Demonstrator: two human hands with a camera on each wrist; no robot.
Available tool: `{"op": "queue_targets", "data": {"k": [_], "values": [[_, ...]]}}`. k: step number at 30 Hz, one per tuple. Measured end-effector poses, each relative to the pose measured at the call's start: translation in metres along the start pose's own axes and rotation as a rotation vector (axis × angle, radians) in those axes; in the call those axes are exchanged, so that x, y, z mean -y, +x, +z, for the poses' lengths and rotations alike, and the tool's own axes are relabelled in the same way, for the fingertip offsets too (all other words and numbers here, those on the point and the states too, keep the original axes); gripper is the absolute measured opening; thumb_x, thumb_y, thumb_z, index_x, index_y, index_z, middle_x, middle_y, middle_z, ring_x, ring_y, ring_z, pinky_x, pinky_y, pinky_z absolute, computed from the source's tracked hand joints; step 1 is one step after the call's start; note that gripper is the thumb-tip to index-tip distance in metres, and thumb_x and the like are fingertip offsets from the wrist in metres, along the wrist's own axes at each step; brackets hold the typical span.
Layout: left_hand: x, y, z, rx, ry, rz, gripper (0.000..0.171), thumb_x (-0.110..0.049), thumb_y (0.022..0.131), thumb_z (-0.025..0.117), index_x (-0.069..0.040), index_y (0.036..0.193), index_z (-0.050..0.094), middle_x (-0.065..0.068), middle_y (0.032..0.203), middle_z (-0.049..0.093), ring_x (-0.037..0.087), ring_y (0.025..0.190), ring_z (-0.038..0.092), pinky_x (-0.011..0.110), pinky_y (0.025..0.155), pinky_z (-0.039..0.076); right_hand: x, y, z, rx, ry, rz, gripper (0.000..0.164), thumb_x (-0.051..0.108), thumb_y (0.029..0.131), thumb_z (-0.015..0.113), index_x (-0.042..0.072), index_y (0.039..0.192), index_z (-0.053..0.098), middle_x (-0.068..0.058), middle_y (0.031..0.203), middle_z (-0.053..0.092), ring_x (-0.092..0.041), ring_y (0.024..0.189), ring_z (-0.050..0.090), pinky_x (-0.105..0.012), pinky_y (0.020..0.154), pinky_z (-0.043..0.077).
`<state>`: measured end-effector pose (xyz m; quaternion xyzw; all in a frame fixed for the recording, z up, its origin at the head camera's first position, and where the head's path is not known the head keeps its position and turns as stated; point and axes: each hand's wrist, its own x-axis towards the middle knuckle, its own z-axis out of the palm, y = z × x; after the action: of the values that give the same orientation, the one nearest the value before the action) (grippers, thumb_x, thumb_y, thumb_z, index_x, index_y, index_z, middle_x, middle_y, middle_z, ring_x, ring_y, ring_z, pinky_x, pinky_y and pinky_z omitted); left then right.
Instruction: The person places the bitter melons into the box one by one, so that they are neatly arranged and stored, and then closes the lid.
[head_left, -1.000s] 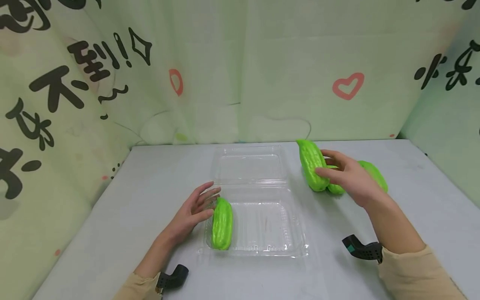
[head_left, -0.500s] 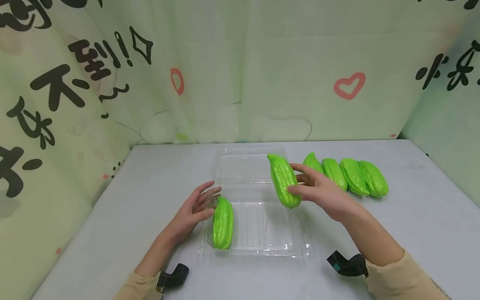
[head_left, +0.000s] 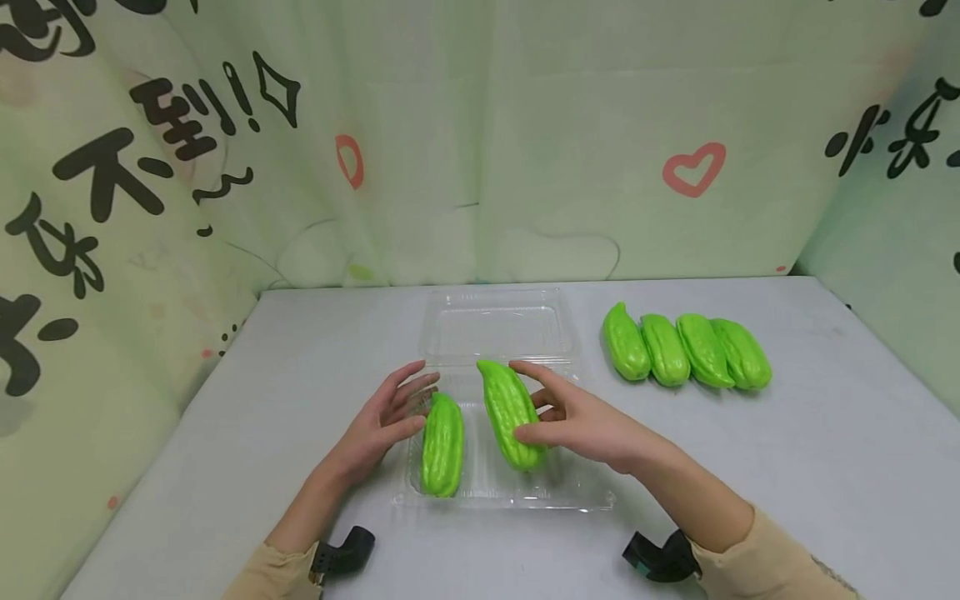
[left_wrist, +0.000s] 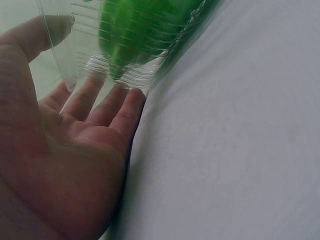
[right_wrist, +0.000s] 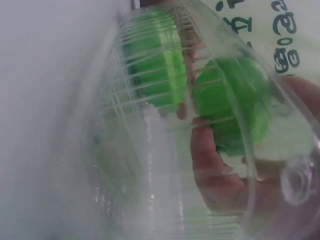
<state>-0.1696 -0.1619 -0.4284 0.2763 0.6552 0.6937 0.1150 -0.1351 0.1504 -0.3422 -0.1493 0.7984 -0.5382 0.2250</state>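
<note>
The right hand (head_left: 573, 425) is pinching a gourd (head_left: 504, 410) (likely light, slick, best held mid-body); the left hand (head_left: 384, 419) is resting loosely left of the box (head_left: 480, 479).

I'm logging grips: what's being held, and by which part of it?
The right hand holds a green gourd by its blunt lower half. The left hand touches the clear container, with no firm grip visible.
</note>
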Motion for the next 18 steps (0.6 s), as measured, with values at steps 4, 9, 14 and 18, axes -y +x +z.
{"op": "queue_targets", "data": {"k": [4,9,14,18], "values": [[0.000,0.000,0.000,-0.003,0.007,-0.005,0.075,-0.004,0.098,0.061,0.005,0.157,0.015,0.028,0.158,0.029,0.045,0.145,0.027,0.029,0.110,0.040,-0.002,0.005,0.010,0.030,-0.002,-0.007,0.087,0.026,0.092,0.075,0.019,0.161,0.024,-0.019,0.129,0.051,-0.031,0.114,0.060,-0.044,0.088,0.052],[0.000,0.000,0.000,-0.007,0.014,-0.012,0.075,-0.003,0.098,0.061,0.004,0.157,0.016,0.027,0.158,0.030,0.045,0.145,0.028,0.029,0.109,0.040,-0.007,0.011,0.019,0.069,0.020,-0.030,0.087,0.024,0.091,0.075,0.011,0.160,0.023,-0.019,0.121,0.055,-0.031,0.109,0.063,-0.041,0.084,0.054],[-0.001,0.000,0.000,-0.007,0.002,-0.014,0.075,-0.004,0.098,0.062,0.004,0.157,0.016,0.027,0.158,0.030,0.044,0.145,0.028,0.029,0.110,0.039,-0.012,0.014,0.026,0.039,0.006,0.021,0.086,0.024,0.091,0.076,0.008,0.158,0.025,-0.017,0.113,0.058,-0.029,0.104,0.066,-0.040,0.079,0.056],[-0.001,0.001,0.000,0.000,-0.009,-0.012,0.076,-0.004,0.098,0.062,0.005,0.157,0.015,0.027,0.159,0.029,0.045,0.145,0.027,0.030,0.110,0.039,-0.014,0.015,0.030,0.029,0.016,0.052,0.084,0.023,0.091,0.075,0.005,0.157,0.025,-0.017,0.113,0.056,-0.026,0.090,0.069,-0.039,0.080,0.056]]}}
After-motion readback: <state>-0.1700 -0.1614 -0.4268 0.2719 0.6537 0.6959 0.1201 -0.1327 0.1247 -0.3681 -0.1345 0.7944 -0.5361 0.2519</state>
